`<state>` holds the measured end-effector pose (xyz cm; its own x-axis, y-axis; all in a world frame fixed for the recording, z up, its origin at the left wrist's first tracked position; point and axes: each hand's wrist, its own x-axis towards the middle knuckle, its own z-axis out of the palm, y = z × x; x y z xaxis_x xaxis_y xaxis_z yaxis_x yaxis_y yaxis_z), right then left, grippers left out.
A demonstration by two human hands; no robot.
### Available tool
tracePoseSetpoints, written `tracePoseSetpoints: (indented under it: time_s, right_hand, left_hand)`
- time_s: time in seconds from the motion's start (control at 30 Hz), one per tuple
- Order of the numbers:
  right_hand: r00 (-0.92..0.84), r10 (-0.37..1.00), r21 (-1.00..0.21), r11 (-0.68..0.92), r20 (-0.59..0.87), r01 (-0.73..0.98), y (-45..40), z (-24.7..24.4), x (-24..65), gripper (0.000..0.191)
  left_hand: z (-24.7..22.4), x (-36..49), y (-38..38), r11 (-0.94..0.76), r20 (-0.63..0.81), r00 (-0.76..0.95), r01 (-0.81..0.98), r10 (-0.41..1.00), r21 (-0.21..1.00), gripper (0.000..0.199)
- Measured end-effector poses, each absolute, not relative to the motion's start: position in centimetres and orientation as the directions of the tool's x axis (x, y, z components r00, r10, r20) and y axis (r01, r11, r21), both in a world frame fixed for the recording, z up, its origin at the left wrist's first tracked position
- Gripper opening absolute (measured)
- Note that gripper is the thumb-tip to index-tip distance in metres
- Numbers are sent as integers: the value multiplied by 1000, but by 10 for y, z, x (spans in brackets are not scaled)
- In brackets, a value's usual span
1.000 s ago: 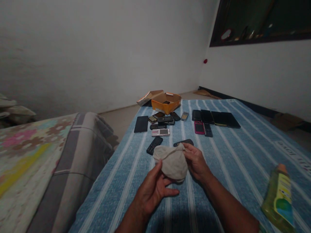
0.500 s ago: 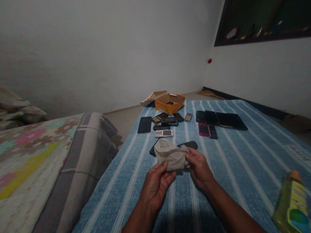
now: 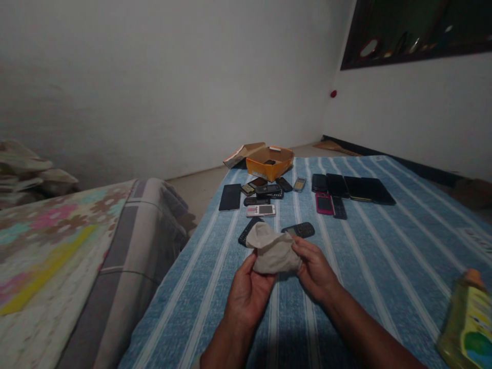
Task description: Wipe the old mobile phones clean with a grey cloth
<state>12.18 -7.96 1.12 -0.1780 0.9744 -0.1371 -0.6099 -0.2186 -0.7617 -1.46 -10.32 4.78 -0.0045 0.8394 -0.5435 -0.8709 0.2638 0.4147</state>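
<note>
Between both hands I hold a crumpled light grey cloth (image 3: 275, 252) above the blue striped bedcover. My left hand (image 3: 249, 289) supports its lower left side, thumb on top and fingers underneath. At the right edge, my right hand (image 3: 313, 264) pinches the fabric between thumb and fingers. Whether anything is wrapped inside the cloth is hidden. Just beyond the cloth lie a black keypad phone (image 3: 249, 231), partly covered from view, and a dark mobile phone (image 3: 302, 230) with a grey screen. A white and pink phone (image 3: 260, 210) lies farther back.
An orange cardboard box (image 3: 269, 170) stands at the far end, its lid beside it. Several phones cluster before it, with a black tablet (image 3: 229, 197) at left. Rightward are a pink phone (image 3: 323, 203) and several dark devices. A yellow-green bottle (image 3: 467, 323) stands front right.
The cloth has been turned and folded over in my hands. My left hand's fingers have slid further beneath it, while my right hand keeps its pinch. The view has shifted slightly.
</note>
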Motion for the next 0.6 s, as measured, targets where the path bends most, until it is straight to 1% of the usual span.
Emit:
tracePoseSetpoints:
  time_s: [0.13,0.23,0.3,0.37,0.43,0.47,0.53,0.6]
  right_hand:
    - [-131,973,-852,-228,-188,-471,-79,8,123,37]
    - [-65,986,-934,-164,-151,-319,-78,10,126,42]
    - [2,995,-987,-99,-100,-129,-80,15,129,45]
    - [59,998,-995,-38,-33,93,-84,24,131,50]
    - [90,995,-964,6,32,266,-89,31,133,51]
    - [97,994,-948,23,57,318,-91,33,133,50]
    - [83,994,-944,34,65,329,-93,34,132,45]
    - [11,1000,-976,-26,-24,214,-93,31,129,40]
  left_hand:
    - [46,-13,-102,215,-513,-97,-830,853,515,36]
    - [41,-17,-101,175,-473,-182,-769,862,615,23]
    - [37,-20,-101,141,-433,-247,-713,867,687,11]
    - [34,-23,-102,119,-397,-299,-650,868,751,3]
    - [33,-24,-103,108,-362,-326,-596,873,796,10]
    - [33,-24,-103,104,-348,-332,-576,876,811,13]
    - [33,-23,-104,99,-333,-337,-557,880,825,17]
    - [33,-22,-105,103,-335,-327,-561,884,821,20]
